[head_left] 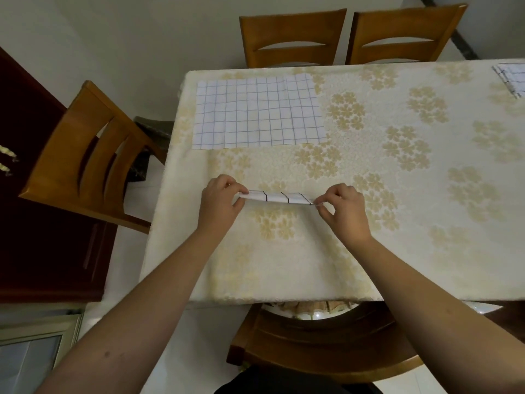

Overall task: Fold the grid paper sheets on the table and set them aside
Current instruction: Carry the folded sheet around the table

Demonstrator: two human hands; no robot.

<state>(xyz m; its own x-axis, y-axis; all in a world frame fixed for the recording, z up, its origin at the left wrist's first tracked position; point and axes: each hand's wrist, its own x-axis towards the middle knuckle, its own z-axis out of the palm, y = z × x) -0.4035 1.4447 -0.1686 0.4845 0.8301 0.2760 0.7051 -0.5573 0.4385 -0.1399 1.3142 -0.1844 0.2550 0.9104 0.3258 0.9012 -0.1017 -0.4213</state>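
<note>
A narrow folded strip of grid paper (279, 197) lies across the middle of the table, held at both ends. My left hand (220, 203) pinches its left end and my right hand (342, 213) pinches its right end with thumb and fingertips. An unfolded grid paper sheet (257, 110) lies flat at the far left of the table. A pile of folded grid paper (511, 78) sits at the far right edge, partly cut off by the frame.
The table wears a cream tablecloth with gold flowers (397, 166). Two wooden chairs (292, 38) stand at the far side, one (82, 157) at the left end, and one (318, 336) below me. A dark cabinet (34, 223) stands at left.
</note>
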